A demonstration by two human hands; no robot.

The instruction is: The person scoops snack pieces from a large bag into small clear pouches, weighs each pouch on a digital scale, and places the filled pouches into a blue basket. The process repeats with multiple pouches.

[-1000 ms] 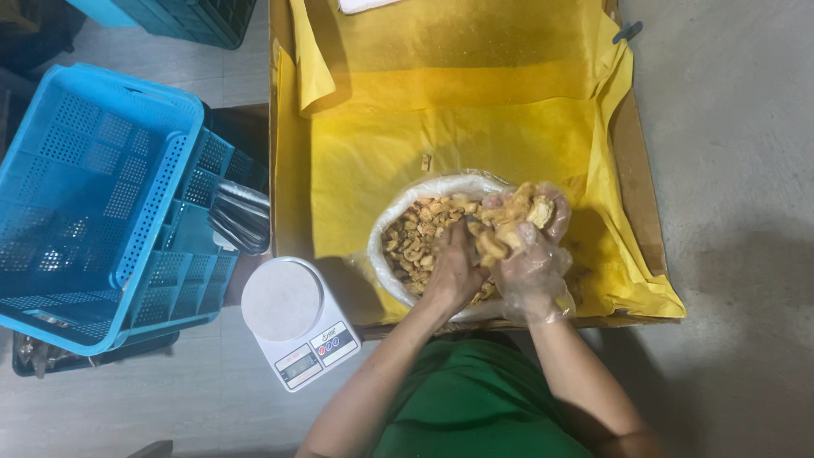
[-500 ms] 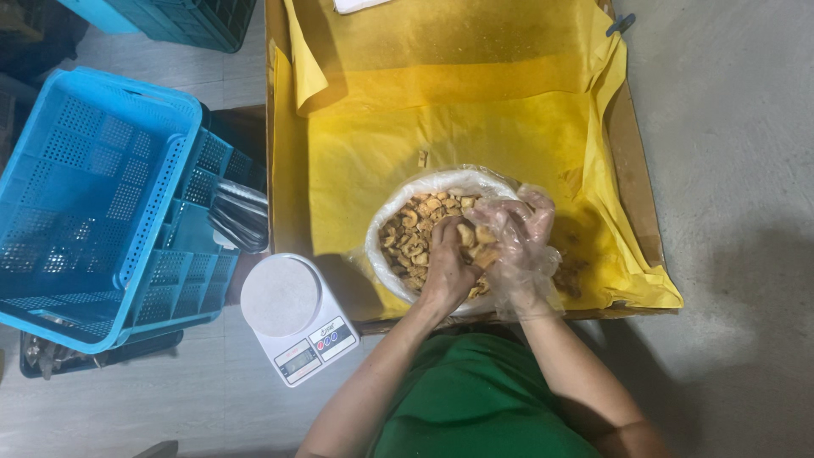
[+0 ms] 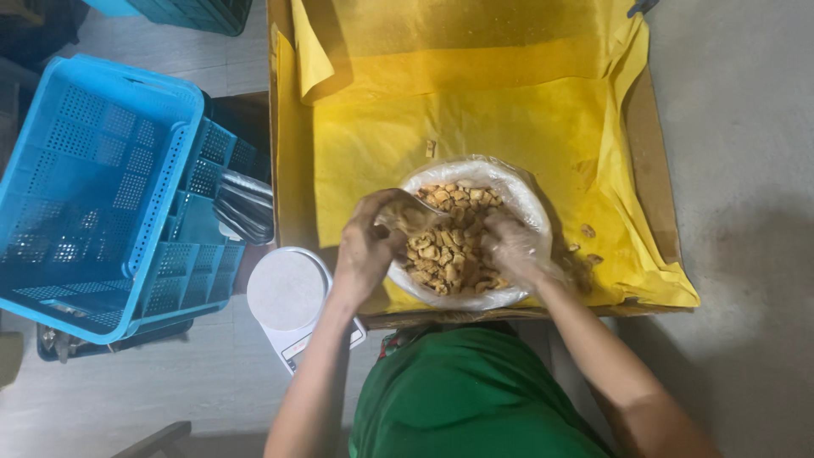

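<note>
Left hand (image 3: 366,248) bare, fingers curled tight on the left rim of a clear plastic bag (image 3: 517,193) — pinching the film. Right hand (image 3: 515,246) in a thin clear glove, fingers spread loosely and pressed down into the fried snack pieces (image 3: 445,250) at the bag's right side; cannot tell if it has hold of any. Bag sits open at the near edge of the yellow paper (image 3: 475,127) lining a cardboard tray (image 3: 657,170). A few loose pieces (image 3: 587,231) lie on the paper right of the bag, one more (image 3: 430,148) just beyond it. White kitchen scale (image 3: 288,293) on the floor left of the tray, partly behind the left forearm. Blue plastic crates (image 3: 93,187) further left.
</note>
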